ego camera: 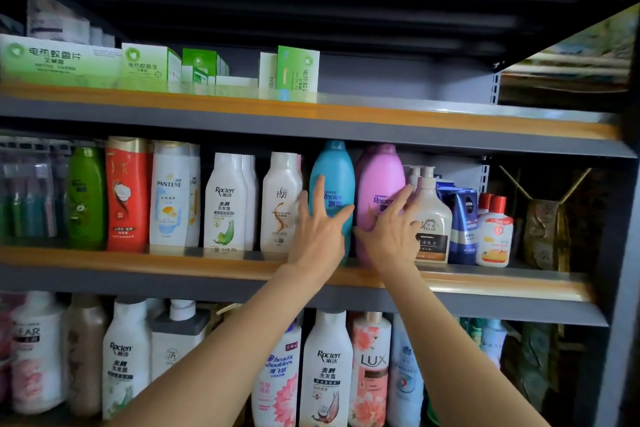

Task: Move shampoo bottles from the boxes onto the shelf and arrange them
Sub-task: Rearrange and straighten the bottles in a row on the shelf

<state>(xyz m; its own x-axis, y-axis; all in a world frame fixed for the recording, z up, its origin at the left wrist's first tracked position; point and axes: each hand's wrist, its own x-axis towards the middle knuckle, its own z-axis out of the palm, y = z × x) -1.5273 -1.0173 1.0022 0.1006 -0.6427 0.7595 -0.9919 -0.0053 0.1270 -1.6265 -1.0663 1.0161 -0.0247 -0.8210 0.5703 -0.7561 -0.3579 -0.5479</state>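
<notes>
Head view: I see my left hand (320, 222), fingers spread, touching the blue bottle (333, 180); right hand (391, 225), fingers splayed, against the pink bottle (379, 180).

On the middle shelf (450, 282), a white bottle (169, 198) says PANTENE. Right of it, another white bottle (224, 204) says Raclen. The blue bottle (334, 177) and pink bottle (379, 180) say Rejoice. The dark blue pack (464, 218) says NIVEA. Below that shelf, one bottle (370, 367) says LUX, another (277, 371) head & shoulders.
</notes>
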